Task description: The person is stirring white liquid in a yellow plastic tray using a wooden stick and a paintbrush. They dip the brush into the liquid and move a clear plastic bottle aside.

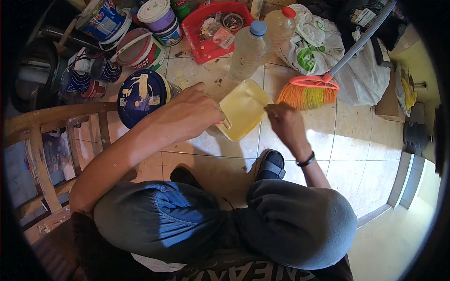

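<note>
Between my hands is a shallow, rectangular, pale yellow tray with rounded corners, slanted in view over the tiled floor. My right hand is closed, its fingertips pinched at the tray's right rim. At the tray's lower left, my left hand is curled around a small tool with an orange part and a pale, metal-looking end. Most of that tool is hidden by the fingers, so its kind is unclear. A dark blue lidded bucket stands beside my left forearm.
Beyond the tray stand two clear plastic bottles, one blue-capped, one red-capped. A red dustpan holds litter. Several paint buckets crowd the far left. An orange-and-yellow broom and white plastic bags lie right. A wooden chair is left.
</note>
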`<state>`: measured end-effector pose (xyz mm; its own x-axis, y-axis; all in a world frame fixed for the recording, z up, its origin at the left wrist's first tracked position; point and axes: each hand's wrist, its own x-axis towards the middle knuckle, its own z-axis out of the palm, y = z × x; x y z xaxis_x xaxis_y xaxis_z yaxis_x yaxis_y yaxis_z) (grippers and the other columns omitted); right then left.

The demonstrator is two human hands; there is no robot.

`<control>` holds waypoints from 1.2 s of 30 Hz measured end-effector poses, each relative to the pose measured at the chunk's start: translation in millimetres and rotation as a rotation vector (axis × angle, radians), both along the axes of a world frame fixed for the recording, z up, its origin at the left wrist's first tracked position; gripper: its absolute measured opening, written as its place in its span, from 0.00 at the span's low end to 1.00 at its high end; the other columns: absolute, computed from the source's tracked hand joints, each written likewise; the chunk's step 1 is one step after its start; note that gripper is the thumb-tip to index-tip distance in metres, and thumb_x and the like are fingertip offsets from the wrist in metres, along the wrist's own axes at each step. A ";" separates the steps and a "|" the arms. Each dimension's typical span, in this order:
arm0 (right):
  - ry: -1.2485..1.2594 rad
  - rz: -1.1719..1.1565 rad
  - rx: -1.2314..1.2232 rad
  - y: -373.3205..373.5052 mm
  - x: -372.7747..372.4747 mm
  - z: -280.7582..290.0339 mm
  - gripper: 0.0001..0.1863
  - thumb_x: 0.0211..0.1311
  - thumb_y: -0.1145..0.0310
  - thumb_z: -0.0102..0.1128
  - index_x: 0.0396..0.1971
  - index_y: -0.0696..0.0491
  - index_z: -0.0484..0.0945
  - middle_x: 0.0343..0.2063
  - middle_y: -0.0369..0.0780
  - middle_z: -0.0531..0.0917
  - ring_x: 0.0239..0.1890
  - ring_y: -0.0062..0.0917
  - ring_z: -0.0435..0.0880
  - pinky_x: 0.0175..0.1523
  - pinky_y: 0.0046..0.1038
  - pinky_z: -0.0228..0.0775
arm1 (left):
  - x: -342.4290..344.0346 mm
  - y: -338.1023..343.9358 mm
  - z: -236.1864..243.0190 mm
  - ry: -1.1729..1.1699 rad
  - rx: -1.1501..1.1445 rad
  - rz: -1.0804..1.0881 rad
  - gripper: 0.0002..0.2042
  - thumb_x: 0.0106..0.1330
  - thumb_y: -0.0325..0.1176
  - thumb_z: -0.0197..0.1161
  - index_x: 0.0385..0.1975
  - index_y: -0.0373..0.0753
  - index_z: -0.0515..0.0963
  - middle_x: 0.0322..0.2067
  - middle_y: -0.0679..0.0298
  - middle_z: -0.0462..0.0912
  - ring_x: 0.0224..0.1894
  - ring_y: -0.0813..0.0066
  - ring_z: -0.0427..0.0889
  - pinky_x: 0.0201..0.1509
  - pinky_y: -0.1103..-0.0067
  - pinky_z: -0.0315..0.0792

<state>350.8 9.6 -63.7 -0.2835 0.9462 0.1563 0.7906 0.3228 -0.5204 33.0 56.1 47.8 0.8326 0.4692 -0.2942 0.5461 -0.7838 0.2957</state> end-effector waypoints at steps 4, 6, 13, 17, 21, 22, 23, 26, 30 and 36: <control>-0.078 0.175 -0.076 -38.6 -30.8 -8.5 0.09 0.72 0.67 0.66 0.47 0.53 0.87 0.32 0.45 0.85 0.32 0.42 0.89 0.36 0.41 0.82 | -2.4 -0.1 -3.4 -0.012 0.045 -0.003 0.11 0.60 0.32 0.75 0.43 0.44 0.89 0.38 0.63 0.89 0.48 0.63 0.88 0.62 0.65 0.70; -0.012 0.201 -0.113 -53.5 -34.7 -3.6 0.09 0.72 0.66 0.69 0.47 0.52 0.88 0.33 0.44 0.84 0.31 0.42 0.88 0.37 0.41 0.82 | -1.8 -0.1 -0.7 0.038 0.039 0.004 0.11 0.61 0.31 0.74 0.43 0.44 0.89 0.38 0.62 0.89 0.48 0.62 0.88 0.61 0.65 0.70; 0.008 0.051 -0.159 -12.6 17.6 9.6 0.06 0.69 0.68 0.71 0.40 0.51 0.93 0.30 0.46 0.86 0.33 0.45 0.87 0.41 0.44 0.80 | -1.3 -1.5 -7.6 0.023 -0.031 -0.013 0.07 0.65 0.32 0.72 0.41 0.44 0.89 0.36 0.61 0.89 0.47 0.62 0.88 0.60 0.64 0.70; 0.065 -0.017 -0.047 2.0 10.5 -2.8 0.06 0.69 0.69 0.70 0.40 0.53 0.92 0.33 0.48 0.87 0.34 0.46 0.88 0.41 0.44 0.80 | -1.4 -1.4 -9.1 -0.019 0.033 -0.008 0.07 0.65 0.33 0.72 0.41 0.44 0.89 0.36 0.62 0.89 0.46 0.63 0.88 0.60 0.65 0.70; 0.032 0.107 -0.158 -35.2 -18.2 -0.2 0.07 0.69 0.69 0.72 0.44 0.53 0.92 0.32 0.45 0.86 0.32 0.43 0.87 0.39 0.42 0.80 | -2.9 0.1 -6.3 0.012 0.007 -0.010 0.09 0.63 0.31 0.72 0.43 0.44 0.90 0.36 0.62 0.89 0.47 0.63 0.88 0.60 0.64 0.70; 0.009 0.119 -0.146 -43.0 -18.5 -2.1 0.07 0.70 0.69 0.72 0.44 0.52 0.92 0.30 0.43 0.85 0.30 0.40 0.87 0.37 0.40 0.79 | -4.7 -0.3 -9.5 0.014 0.006 -0.008 0.09 0.63 0.31 0.72 0.43 0.44 0.90 0.36 0.62 0.89 0.47 0.63 0.88 0.60 0.64 0.70; 0.011 0.121 -0.147 -43.1 -13.9 -2.6 0.07 0.70 0.69 0.72 0.44 0.52 0.92 0.30 0.43 0.85 0.30 0.40 0.87 0.37 0.40 0.79 | -6.9 -0.7 -15.1 -0.016 0.020 -0.010 0.10 0.62 0.31 0.72 0.43 0.44 0.90 0.37 0.63 0.89 0.47 0.63 0.88 0.60 0.64 0.70; 0.031 0.108 -0.231 -38.4 10.8 3.1 0.06 0.70 0.69 0.72 0.43 0.52 0.92 0.27 0.43 0.84 0.28 0.40 0.86 0.36 0.39 0.79 | -9.0 -1.4 -14.2 -0.012 0.027 -0.014 0.11 0.61 0.30 0.72 0.44 0.44 0.89 0.37 0.63 0.88 0.48 0.63 0.88 0.61 0.64 0.71; 0.039 -0.053 -0.140 -19.0 13.2 2.5 0.08 0.71 0.67 0.70 0.40 0.55 0.91 0.30 0.49 0.87 0.32 0.48 0.88 0.39 0.45 0.80 | -1.9 2.3 -13.7 0.068 -0.006 -0.039 0.14 0.60 0.29 0.72 0.46 0.46 0.89 0.36 0.64 0.88 0.48 0.64 0.88 0.61 0.64 0.71; 0.308 -0.227 -0.266 -43.5 -32.0 7.0 0.11 0.72 0.68 0.68 0.39 0.61 0.90 0.31 0.56 0.88 0.33 0.52 0.90 0.40 0.45 0.81 | 6.8 -10.0 -29.4 0.044 0.211 -0.185 0.16 0.62 0.30 0.69 0.50 0.42 0.88 0.35 0.63 0.88 0.44 0.67 0.88 0.59 0.68 0.72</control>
<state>318.8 -34.0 -56.7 -0.0428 0.9975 -0.0557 0.6217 -0.0171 -0.7831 39.8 46.1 18.5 0.8986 0.3647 -0.2440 0.3964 -0.9132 0.0948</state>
